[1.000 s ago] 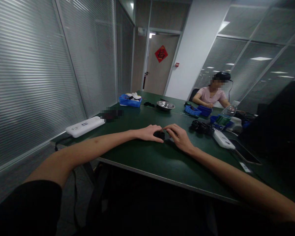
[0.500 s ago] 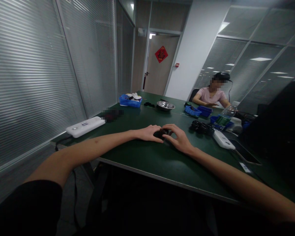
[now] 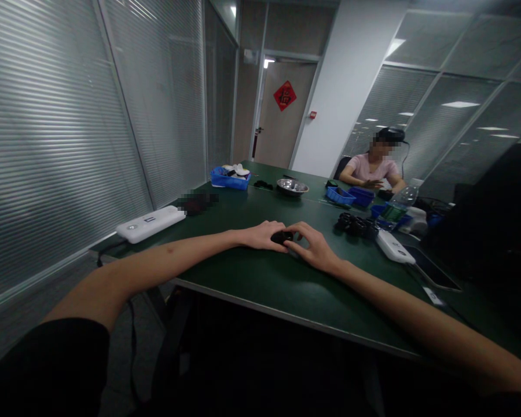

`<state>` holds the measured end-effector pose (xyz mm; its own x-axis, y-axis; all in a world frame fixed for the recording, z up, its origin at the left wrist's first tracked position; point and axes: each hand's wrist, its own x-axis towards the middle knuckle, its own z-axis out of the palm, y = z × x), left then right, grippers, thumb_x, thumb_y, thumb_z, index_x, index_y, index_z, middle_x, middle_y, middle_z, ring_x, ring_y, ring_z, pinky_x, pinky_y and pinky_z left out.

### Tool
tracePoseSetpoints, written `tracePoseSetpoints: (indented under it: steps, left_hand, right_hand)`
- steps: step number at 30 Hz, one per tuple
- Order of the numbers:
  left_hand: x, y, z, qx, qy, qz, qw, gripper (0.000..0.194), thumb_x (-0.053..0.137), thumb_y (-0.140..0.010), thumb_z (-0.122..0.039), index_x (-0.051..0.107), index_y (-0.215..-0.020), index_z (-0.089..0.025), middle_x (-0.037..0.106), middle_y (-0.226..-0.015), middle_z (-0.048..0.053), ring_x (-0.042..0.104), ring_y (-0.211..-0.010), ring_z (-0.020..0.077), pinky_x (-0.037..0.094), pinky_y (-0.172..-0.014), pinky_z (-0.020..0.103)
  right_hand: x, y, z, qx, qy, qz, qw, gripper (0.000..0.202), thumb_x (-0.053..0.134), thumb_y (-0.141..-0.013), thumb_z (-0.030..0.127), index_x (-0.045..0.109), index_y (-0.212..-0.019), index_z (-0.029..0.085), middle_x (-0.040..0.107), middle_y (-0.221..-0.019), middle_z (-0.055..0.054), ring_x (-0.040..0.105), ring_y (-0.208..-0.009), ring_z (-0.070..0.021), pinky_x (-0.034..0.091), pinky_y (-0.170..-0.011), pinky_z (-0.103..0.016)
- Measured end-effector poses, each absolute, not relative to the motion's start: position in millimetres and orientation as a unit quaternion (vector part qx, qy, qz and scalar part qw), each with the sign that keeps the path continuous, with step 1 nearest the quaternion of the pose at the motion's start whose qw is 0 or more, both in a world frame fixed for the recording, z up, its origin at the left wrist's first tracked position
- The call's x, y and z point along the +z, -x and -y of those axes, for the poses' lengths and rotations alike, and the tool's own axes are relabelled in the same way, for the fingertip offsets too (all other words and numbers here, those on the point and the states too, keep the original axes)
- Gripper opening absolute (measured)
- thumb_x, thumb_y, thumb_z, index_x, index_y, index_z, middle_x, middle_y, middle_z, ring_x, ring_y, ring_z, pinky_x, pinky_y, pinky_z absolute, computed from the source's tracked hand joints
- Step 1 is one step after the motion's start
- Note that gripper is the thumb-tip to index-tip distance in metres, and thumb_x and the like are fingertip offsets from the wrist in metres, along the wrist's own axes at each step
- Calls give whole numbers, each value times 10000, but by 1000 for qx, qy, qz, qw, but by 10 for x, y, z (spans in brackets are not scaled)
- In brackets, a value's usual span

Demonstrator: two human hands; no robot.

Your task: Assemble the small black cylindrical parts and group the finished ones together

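A small dark rounded object (image 3: 281, 237) rests at the middle of the green table (image 3: 243, 278); its exact kind does not show. My left hand (image 3: 263, 236) grips it from the left, thumb on the near side and fingers curled over the far side. From the right, my right hand (image 3: 313, 246) holds the same object's right end between thumb and fingertips. Both hands stay low at the tabletop, and their fingers cover part of the object.
Black parts (image 3: 356, 225), a white power bank (image 3: 393, 246), a phone (image 3: 432, 267) and a plastic bottle (image 3: 399, 205) lie to the right. Another white power bank (image 3: 151, 224) is at left. Farther back are a metal bowl (image 3: 292, 186), a blue basket (image 3: 230, 179) and a seated person (image 3: 375, 168).
My right hand has shifted slightly left, closer to my left hand, and the dark part between its fingers has moved in against the rest. My left hand has stayed put.
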<state>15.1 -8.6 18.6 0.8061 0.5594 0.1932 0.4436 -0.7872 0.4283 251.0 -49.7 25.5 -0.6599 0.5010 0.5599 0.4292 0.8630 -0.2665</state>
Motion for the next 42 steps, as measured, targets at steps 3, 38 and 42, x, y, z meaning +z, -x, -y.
tracePoseSetpoints:
  steps: [3, 38, 42]
  left_hand:
    - [193, -153, 97, 147, -930, -280, 187, 687, 620, -905, -651, 502, -1422, -215, 548, -1436, 116, 472, -1349, 319, 323, -1147, 465]
    - [252, -169, 155, 146, -937, -270, 165, 664, 570, -921, -629, 480, -1428, -210, 567, -1347, 114, 510, -1241, 299, 349, -1075, 425]
    - [255, -175, 156, 141, -938, -275, 161, 659, 559, -919, -637, 494, -1412, -204, 565, -1345, 120, 505, -1243, 308, 352, -1074, 431]
  right_hand:
    - [265, -2507, 508, 58, 255, 909, 324, 274, 611, -1009, 372, 621, -1245, 235, 645, -1138, -103, 619, -981, -253, 535, -830, -399]
    - [246, -2494, 510, 48, 270, 908, 317, 292, 619, -994, 362, 623, -1259, 238, 656, -1129, -98, 632, -987, -255, 535, -853, -400]
    - [233, -2494, 494, 49, 279, 904, 321, 297, 642, -981, 375, 628, -1246, 242, 663, -1070, -84, 637, -933, -248, 537, -821, -396]
